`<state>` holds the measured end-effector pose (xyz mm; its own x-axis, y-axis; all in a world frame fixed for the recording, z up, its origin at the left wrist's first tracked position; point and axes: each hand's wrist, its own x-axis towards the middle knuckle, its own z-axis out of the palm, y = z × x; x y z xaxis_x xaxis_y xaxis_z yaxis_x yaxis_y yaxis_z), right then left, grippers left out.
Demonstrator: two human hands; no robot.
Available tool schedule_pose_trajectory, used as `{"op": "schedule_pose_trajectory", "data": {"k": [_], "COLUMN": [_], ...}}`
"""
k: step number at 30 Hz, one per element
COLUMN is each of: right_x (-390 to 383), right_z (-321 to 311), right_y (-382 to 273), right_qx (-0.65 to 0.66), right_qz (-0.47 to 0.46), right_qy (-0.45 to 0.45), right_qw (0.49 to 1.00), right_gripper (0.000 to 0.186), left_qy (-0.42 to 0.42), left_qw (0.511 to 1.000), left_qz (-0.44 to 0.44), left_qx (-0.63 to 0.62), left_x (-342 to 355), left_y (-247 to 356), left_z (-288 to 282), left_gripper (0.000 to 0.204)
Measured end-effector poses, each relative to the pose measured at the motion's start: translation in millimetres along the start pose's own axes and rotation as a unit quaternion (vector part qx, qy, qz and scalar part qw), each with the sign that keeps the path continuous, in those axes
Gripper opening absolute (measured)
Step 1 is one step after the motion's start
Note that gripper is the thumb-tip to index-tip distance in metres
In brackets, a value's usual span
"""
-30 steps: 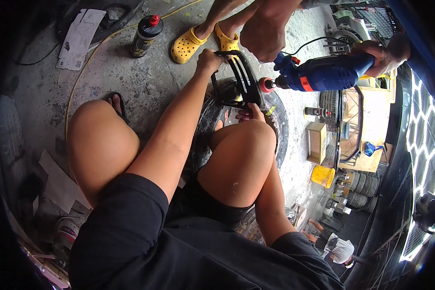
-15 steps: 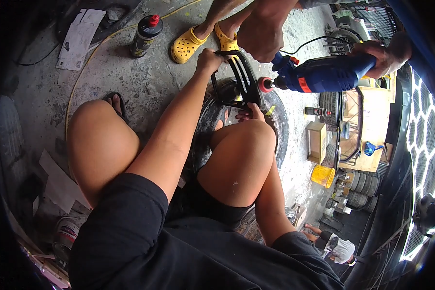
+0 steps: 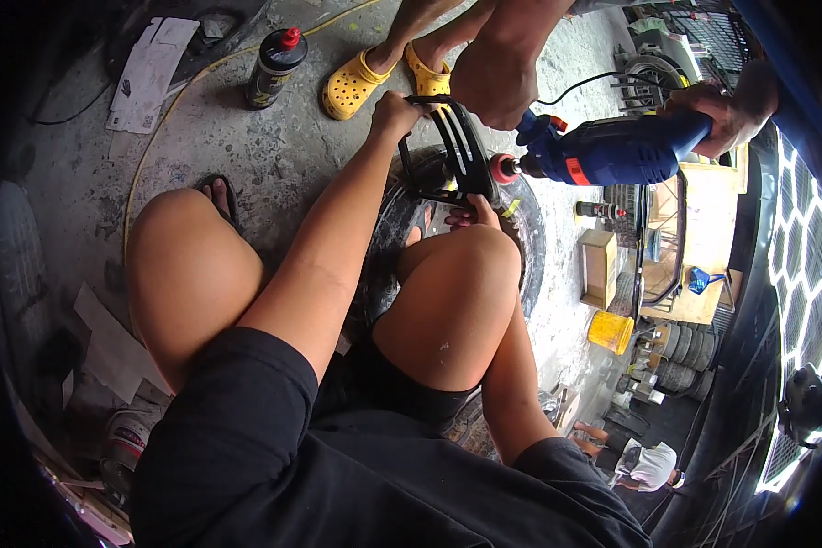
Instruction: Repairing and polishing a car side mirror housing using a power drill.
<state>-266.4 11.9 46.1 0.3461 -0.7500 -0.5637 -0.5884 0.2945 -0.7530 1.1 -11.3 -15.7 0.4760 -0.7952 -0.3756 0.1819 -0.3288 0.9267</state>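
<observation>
A glossy black slotted plastic panel is held up between my two hands, over a tyre lying on the floor. My left hand is closed round its far left corner. At the near end, my right hand grips the edge, its fingers partly hidden by my knee. A co-worker's two hands hold a blue power drill with a small red polishing pad at its tip. The pad is against or very close to the panel's right side.
The co-worker's yellow clogs stand just beyond the panel. A black bottle with a red cap is on the floor, near a yellow hose. To the right are a yellow bucket, a wooden box and stacked tyres.
The co-worker's drill and pad have shifted slightly nearer to me along the panel's right side. My hands and the panel stay in place. A distant person has moved slightly.
</observation>
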Motion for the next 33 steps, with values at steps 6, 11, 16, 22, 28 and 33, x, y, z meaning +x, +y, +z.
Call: {"op": "schedule_pose_trajectory", "data": {"k": [6,11,16,22,28,33], "right_x": [6.4,7.2,0.5,-0.2,-2.1,10.5], "right_z": [-7.0,7.0,-8.1,2.9,-0.8,-11.7], "right_y": [6.9,4.5,-2.0,2.3,0.9,16.2], "right_qx": [0.008,0.034,0.048,-0.025,-0.006,-0.012], "right_qz": [-0.014,0.038,0.001,-0.041,-0.013,-0.031], "right_qy": [-0.010,-0.022,-0.010,0.005,0.015,-0.002], "right_qw": [1.000,0.998,0.999,0.999,1.000,0.999], "right_gripper": [0.029,0.026,0.027,0.032,0.034,0.033], "left_qy": [0.005,0.028,0.002,0.009,-0.007,0.013], "left_qw": [1.000,0.999,1.000,1.000,1.000,1.000], "left_qz": [0.002,-0.016,-0.011,-0.023,-0.022,-0.008], "left_qx": [0.001,0.007,-0.016,-0.001,-0.009,-0.005], "left_x": [2.5,6.0,1.5,2.2,-0.3,9.3], "left_y": [-2.1,-14.3,3.0,-4.4,-1.4,-8.0], "left_z": [1.9,-5.6,4.6,-2.9,-0.7,5.5], "left_gripper": [0.052,0.055,0.057,0.059,0.060,0.058]}}
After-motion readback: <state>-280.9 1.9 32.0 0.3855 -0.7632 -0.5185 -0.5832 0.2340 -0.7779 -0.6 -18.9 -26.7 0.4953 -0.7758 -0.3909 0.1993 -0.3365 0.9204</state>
